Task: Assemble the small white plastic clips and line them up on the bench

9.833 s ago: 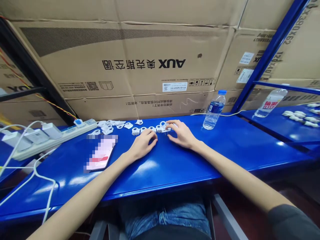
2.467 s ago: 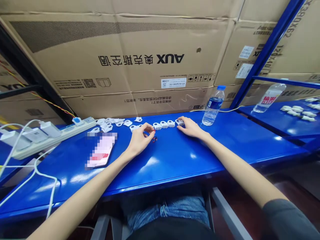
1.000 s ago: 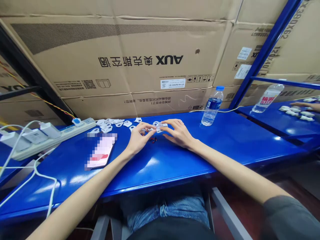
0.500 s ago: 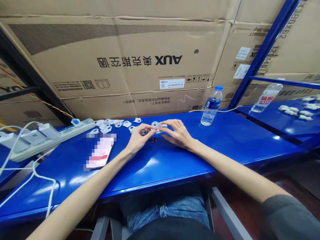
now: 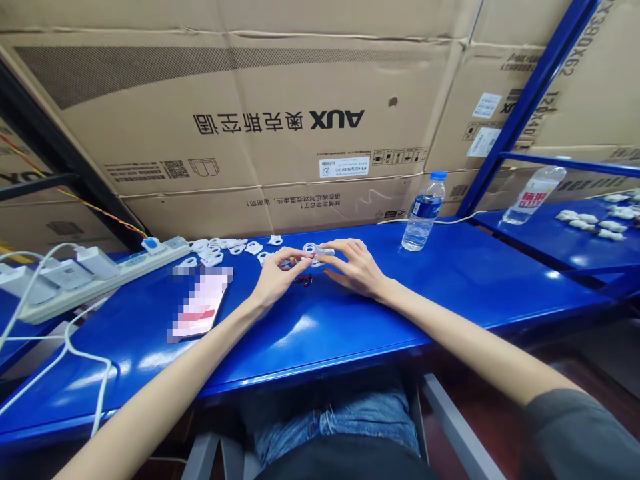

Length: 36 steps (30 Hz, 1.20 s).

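Between my hands, just above the blue table, is a small white plastic part with a round hole [image 5: 311, 249]. My left hand [image 5: 278, 272] pinches its left side with thumb and forefinger. From the right, my right hand [image 5: 357, 267] grips the same part between its thumb and fingers. Small red and black pieces, perhaps wires [image 5: 305, 281], lie on the table below the fingers; what they are is too small to make out. Several similar white plastic parts [image 5: 220, 248] are scattered on the table beyond my left hand.
A phone [image 5: 203, 303] lies left of my left arm. Further left are a power strip [image 5: 125, 273] with chargers and white cables [image 5: 103, 373]. A water bottle [image 5: 424, 212] stands behind my right hand; another bottle [image 5: 536, 193] and white pieces [image 5: 580, 220] sit on the right-hand shelf. Cartons [image 5: 280, 80] form the back.
Both hands stay in almost the same place on the white plastic part. A spot of red now shows at my left fingertips.
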Each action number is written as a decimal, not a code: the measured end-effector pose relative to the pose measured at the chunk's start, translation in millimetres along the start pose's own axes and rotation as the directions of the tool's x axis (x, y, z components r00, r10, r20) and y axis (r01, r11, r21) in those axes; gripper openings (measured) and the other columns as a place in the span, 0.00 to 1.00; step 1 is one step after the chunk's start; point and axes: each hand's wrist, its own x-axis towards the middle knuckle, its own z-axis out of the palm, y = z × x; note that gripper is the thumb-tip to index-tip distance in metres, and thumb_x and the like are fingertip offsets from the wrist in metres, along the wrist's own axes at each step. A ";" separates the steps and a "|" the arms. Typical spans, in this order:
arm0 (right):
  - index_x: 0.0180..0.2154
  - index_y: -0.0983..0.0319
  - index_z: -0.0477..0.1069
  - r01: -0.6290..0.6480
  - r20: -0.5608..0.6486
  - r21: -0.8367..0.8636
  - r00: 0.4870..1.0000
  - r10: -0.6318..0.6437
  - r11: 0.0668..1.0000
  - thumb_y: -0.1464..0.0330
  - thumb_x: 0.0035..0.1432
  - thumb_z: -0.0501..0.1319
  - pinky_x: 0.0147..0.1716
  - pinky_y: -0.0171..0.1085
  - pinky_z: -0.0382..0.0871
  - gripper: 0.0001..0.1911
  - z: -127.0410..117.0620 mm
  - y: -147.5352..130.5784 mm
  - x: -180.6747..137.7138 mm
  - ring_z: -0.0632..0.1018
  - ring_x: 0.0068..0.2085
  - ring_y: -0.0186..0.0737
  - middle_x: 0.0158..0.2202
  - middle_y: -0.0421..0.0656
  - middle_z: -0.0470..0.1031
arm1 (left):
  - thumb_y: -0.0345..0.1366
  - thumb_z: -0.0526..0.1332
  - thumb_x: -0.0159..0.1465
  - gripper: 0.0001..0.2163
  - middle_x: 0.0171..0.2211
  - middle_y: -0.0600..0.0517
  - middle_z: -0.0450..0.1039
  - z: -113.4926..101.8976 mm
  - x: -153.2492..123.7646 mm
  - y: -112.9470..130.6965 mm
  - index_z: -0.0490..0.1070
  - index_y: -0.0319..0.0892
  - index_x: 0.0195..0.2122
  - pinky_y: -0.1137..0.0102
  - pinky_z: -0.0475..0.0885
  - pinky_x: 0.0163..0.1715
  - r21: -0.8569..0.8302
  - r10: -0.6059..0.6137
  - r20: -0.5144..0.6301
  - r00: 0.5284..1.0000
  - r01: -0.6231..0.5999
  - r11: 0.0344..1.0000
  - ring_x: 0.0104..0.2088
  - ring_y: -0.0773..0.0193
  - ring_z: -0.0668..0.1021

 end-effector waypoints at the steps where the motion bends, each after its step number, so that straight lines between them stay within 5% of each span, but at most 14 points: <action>1: 0.55 0.55 0.79 -0.003 0.001 -0.002 1.000 0.003 1.000 0.66 0.72 0.61 0.59 0.50 0.71 0.14 0.0 0.1 -0.1 0.77 0.59 0.49 0.58 0.48 0.79 | 0.50 0.72 0.58 0.14 0.34 0.50 0.77 0.2 -0.2 0.6 0.83 0.44 0.37 0.68 0.70 0.33 -0.005 -0.003 0.001 1.000 0.003 1.000 0.34 0.62 0.74; 25: 0.54 0.54 0.79 0.017 -0.009 -0.025 1.000 -0.017 1.000 0.64 0.73 0.60 0.58 0.48 0.71 0.14 0.3 -0.7 -1.4 0.78 0.58 0.47 0.58 0.47 0.79 | 0.48 0.71 0.60 0.12 0.34 0.50 0.76 0.1 -2.1 2.0 0.83 0.45 0.37 0.68 0.69 0.33 -0.009 0.067 -0.021 0.998 -0.067 0.998 0.34 0.63 0.71; 36: 0.51 0.59 0.80 0.133 -0.209 -0.081 0.967 -0.147 0.988 0.63 0.71 0.64 0.54 0.46 0.75 0.11 5.1 0.5 -4.3 0.79 0.56 0.47 0.54 0.50 0.80 | 0.46 0.73 0.57 0.11 0.35 0.51 0.74 0.5 -3.3 5.8 0.82 0.44 0.33 0.67 0.69 0.34 -0.016 0.071 -0.071 0.995 -0.072 0.997 0.36 0.62 0.72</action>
